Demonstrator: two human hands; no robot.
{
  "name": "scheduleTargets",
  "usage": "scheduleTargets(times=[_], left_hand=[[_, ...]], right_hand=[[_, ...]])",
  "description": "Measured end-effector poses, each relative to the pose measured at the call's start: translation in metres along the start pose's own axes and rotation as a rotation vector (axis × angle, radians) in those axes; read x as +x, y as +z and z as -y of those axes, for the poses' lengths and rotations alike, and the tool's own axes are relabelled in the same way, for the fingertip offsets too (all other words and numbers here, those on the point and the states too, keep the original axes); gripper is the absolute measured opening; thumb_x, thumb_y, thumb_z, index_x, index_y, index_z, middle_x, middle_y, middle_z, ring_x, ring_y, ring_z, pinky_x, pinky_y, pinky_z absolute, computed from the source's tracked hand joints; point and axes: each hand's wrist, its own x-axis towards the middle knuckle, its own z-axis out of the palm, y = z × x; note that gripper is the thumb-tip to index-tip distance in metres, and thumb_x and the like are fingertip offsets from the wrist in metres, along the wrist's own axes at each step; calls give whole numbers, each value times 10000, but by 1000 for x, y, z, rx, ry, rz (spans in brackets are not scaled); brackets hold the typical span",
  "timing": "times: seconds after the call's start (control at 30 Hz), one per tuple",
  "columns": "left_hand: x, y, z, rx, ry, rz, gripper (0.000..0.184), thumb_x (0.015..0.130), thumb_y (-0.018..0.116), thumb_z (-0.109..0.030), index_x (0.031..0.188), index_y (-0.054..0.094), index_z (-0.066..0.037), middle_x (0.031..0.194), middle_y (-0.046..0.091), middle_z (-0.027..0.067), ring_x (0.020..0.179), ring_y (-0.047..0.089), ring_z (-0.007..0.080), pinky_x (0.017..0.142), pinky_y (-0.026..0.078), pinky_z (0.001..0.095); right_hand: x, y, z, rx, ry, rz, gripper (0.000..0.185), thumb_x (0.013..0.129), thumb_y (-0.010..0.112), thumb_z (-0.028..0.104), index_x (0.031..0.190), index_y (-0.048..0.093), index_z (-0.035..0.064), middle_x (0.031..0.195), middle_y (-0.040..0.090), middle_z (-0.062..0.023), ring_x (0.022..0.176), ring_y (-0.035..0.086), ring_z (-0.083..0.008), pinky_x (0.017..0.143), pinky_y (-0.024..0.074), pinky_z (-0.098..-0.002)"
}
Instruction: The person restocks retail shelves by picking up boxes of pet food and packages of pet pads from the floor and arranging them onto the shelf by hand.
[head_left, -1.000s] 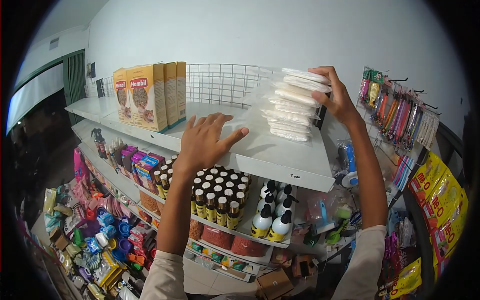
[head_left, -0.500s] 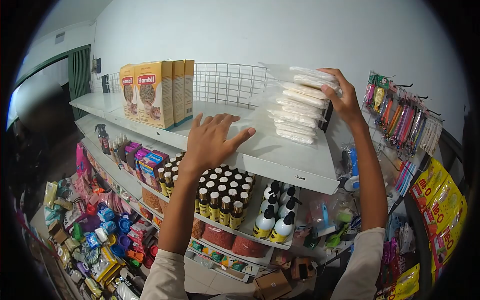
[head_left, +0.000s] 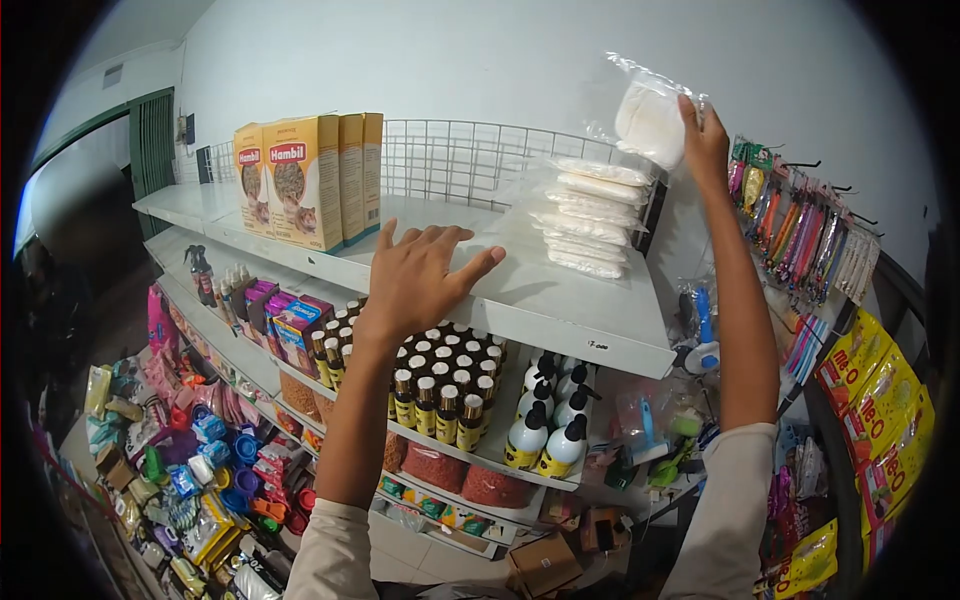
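My right hand (head_left: 706,140) is closed on the edge of a clear plastic packet (head_left: 648,118) with a folded white pad, diaper-like, inside. It holds this packet up against the wall, above and apart from a stack of similar white packets (head_left: 590,222) at the right end of the top shelf (head_left: 520,305). Over the front edge of that shelf, left of the stack, my left hand (head_left: 425,275) is open with fingers spread and nothing in it. Whether its palm touches the shelf I cannot tell.
Yellow Hambil boxes (head_left: 290,185) stand left on the top shelf, before a wire grid (head_left: 450,160). Below are dark bottles with white caps (head_left: 425,400) and pump bottles (head_left: 525,440). Collars (head_left: 800,220) and yellow Me-O bags (head_left: 880,400) hang right. Assorted goods (head_left: 210,470) crowd the lower left.
My right hand has lifted the top packet off the stack, moving up and slightly right. The stack is lower. My left hand stays spread in nearly the same place.
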Motion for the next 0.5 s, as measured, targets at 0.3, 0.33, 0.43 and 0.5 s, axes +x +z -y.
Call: scheduleTargets(times=[0.3,0.33,0.43,0.5], left_hand=[[2,-8,0,-1,-29,107,759,890,343,-693,1168,650,-58,1176,638,155,1177,548,310,1137,161,517],[2,-8,1,-8,-34,121,749,884,380,-684,1196,628,-49,1196,626,161,1183,544,317,1130,188,517],[4,-6,1,-33,-37,162,749,873,454,-665,1251,584,-33,1236,603,173,1194,537,331,1117,243,517],[7,-4,6,-368,-51,68,809,805,593,-639,1289,526,6,1240,589,208,1162,562,349,1043,354,497]], right_hand=[[-2,-36,32,292,153,-485,539,932,539,522,983,630,-6,824,659,-100,741,619,-215,681,486,-345],[-7,-42,43,532,186,-508,531,937,538,515,1004,642,-1,834,661,-55,736,605,-157,684,490,-316],[-35,-51,60,416,270,-165,493,951,539,474,1028,640,-2,877,653,-26,791,597,-118,733,481,-276],[-69,-45,76,386,175,17,429,973,532,410,1041,636,0,889,630,-1,831,567,-81,773,457,-236]])
